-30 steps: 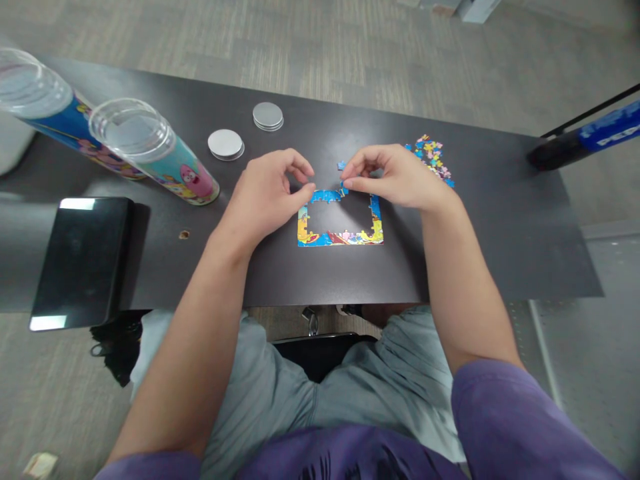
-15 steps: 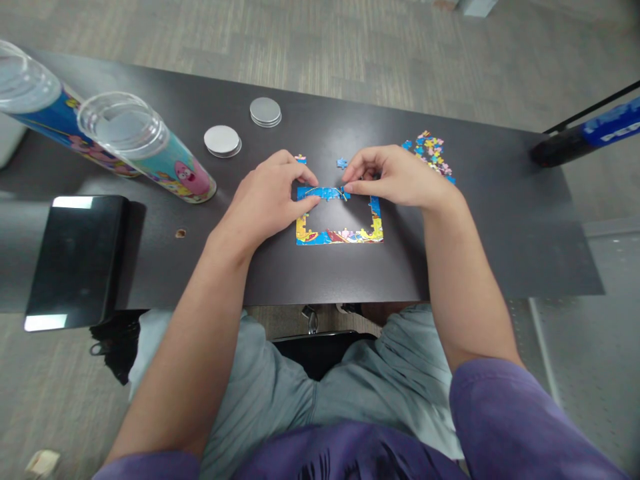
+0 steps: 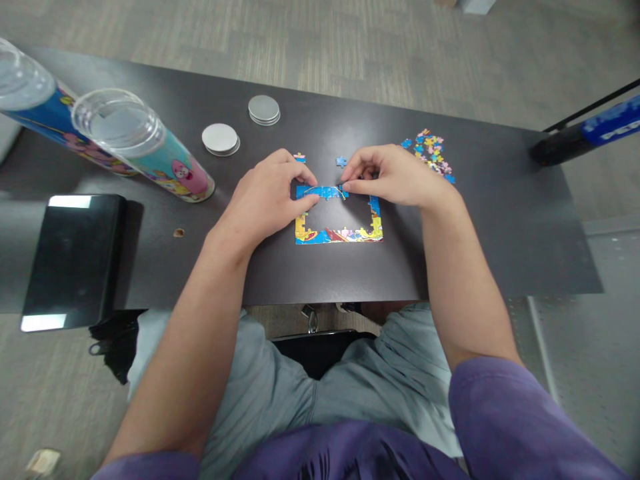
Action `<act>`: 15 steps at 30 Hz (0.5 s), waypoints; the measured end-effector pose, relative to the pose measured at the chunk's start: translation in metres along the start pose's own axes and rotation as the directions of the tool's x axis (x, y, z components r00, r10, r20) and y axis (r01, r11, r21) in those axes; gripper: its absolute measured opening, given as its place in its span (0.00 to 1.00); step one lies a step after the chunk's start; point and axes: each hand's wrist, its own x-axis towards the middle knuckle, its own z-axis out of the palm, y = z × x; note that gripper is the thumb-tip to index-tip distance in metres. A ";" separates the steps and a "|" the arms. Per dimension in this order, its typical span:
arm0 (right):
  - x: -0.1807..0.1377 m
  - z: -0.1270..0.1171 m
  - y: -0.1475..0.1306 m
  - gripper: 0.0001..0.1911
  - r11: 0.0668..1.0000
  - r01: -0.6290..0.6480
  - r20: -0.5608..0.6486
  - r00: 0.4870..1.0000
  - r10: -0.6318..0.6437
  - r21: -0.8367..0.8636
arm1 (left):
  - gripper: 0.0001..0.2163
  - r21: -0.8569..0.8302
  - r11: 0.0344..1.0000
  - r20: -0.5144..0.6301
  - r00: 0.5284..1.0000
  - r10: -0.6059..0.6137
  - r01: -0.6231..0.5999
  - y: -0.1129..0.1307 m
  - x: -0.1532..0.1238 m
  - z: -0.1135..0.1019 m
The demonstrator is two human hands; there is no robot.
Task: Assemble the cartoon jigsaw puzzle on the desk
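A jigsaw puzzle border (image 3: 340,236) of joined pieces lies on the dark table, blue along the top and yellow and red lower down, with a hollow middle. My left hand (image 3: 267,197) rests at its upper left, thumb and index finger on either side of the blue top strip. My right hand (image 3: 383,175) pinches a small blue puzzle piece (image 3: 344,189) at the right end of that strip. Just beyond the right fingertips lies a loose blue piece (image 3: 341,161). Another loose piece (image 3: 299,157) shows behind my left fingers.
A heap of mixed puzzle pieces (image 3: 433,155) lies at the right. Two picture-covered tubes (image 3: 183,175) with clear tops stand at the left. Two stacks of round discs (image 3: 220,138) lie near them. A black tablet-like device (image 3: 75,260) sits at the table's left; a blue-and-black cylinder (image 3: 590,133) is far right.
The hands keep nearly the same pose over the top strip. The whole view has shifted very slightly; no piece has clearly moved.
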 end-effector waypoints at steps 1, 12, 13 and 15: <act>0.000 0.001 0.000 0.15 1.000 0.000 -0.002 1.000 0.000 -0.010 | 0.08 0.006 1.000 0.002 1.000 0.003 -0.003 0.000 0.000 0.000; -0.002 0.000 -0.004 0.13 0.989 0.006 -0.017 1.000 -0.009 -0.150 | 0.08 0.024 0.999 -0.013 1.000 0.024 -0.024 -0.002 0.000 0.001; -0.002 -0.001 -0.005 0.12 0.986 0.006 -0.011 1.000 -0.008 -0.165 | 0.07 0.023 0.999 -0.017 1.000 0.025 -0.024 -0.002 0.000 0.002; -0.002 0.000 -0.005 0.11 0.980 0.001 -0.003 1.000 -0.002 -0.201 | 0.07 0.023 1.000 -0.016 1.000 0.022 -0.022 -0.002 -0.001 0.002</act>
